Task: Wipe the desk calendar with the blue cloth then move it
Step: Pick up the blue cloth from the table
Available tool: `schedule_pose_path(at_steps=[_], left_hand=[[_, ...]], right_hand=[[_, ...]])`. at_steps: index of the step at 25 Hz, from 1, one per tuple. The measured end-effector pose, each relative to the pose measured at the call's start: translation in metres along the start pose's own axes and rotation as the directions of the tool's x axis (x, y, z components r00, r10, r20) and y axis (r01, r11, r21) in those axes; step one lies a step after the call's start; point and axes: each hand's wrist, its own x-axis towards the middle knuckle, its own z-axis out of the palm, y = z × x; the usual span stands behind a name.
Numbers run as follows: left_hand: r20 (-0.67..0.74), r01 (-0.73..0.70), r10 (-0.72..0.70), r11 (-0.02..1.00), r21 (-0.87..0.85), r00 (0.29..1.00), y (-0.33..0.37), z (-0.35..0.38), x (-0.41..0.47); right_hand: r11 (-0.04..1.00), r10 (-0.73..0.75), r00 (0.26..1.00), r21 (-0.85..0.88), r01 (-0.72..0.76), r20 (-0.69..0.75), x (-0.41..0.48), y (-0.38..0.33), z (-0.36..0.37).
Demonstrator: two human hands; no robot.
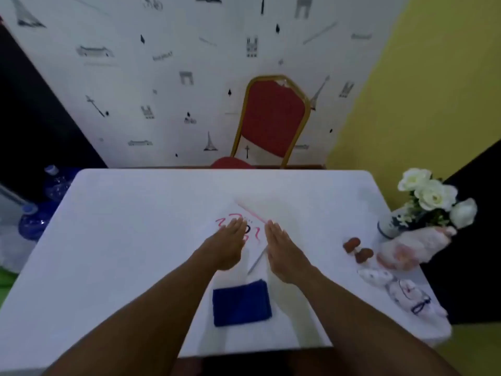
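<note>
A white desk calendar (253, 226) with red and black markings stands in the middle of the white table (122, 240). My left hand (226, 244) hovers flat over its left part, fingers straight and together, holding nothing. My right hand (284, 252) is stretched out flat just to the right of the calendar, also holding nothing. The folded blue cloth (241, 302) lies on the table near the front edge, between my forearms and apart from both hands.
A red chair with a gold frame (271, 118) stands behind the table. At the right edge are a vase of white flowers (428, 202), two small brown items (357, 249) and soft toys (406, 253). Blue bottles (40, 210) sit to the left, off the table.
</note>
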Motion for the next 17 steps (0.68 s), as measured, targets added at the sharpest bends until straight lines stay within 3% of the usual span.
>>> schedule_pose_path(at_steps=[4,9,17], left_hand=[[0.262,0.030,-0.037,0.999,0.030,0.964,-0.012,0.068,-0.046],[0.270,0.014,-0.020,1.000,0.024,0.963,-0.027,0.120,-0.094],[0.178,-0.049,0.007,0.971,0.232,0.984,-0.034,0.138,-0.108]], right_hand=[[0.978,-0.194,0.974,0.101,0.183,0.117,-0.062,-0.003,0.051],[0.940,-0.336,0.897,0.042,0.338,0.287,-0.088,0.000,0.084],[0.855,-0.491,0.869,-0.159,0.494,0.062,-0.076,0.005,0.089]])
